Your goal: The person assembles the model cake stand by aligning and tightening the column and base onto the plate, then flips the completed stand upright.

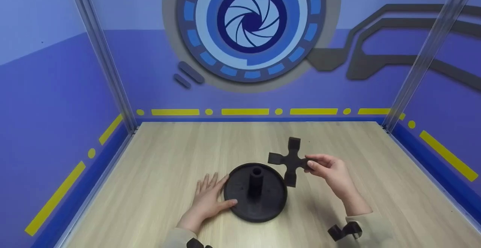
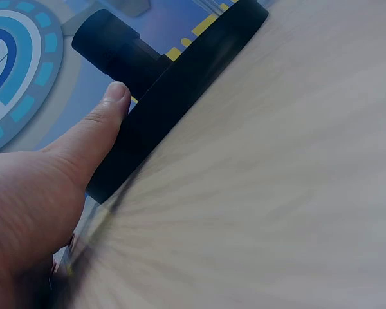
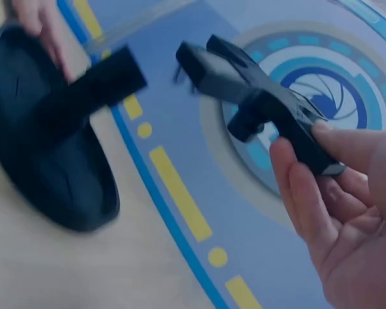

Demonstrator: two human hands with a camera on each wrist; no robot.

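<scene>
A round black base (image 1: 272, 204) with a raised rim stands flat on the wooden table, its hollow post (image 1: 256, 184) upright in the middle. My left hand (image 1: 206, 201) lies at the base's left side, fingers straight and spread. In the left wrist view its thumb (image 2: 93, 132) presses on the rim. Between thumb and fingers, my right hand (image 1: 336, 174) pinches one arm of a black cross-shaped piece (image 1: 292, 161), held up to the right of the post. The right wrist view shows a short round stub (image 3: 244, 125) under the cross's centre.
The pale wooden table (image 1: 180, 146) is bounded by blue printed walls (image 1: 240, 99) at the back and both sides. Metal corner posts (image 1: 109, 64) rise at the back corners. Black brackets (image 1: 344, 231) are strapped on both wrists.
</scene>
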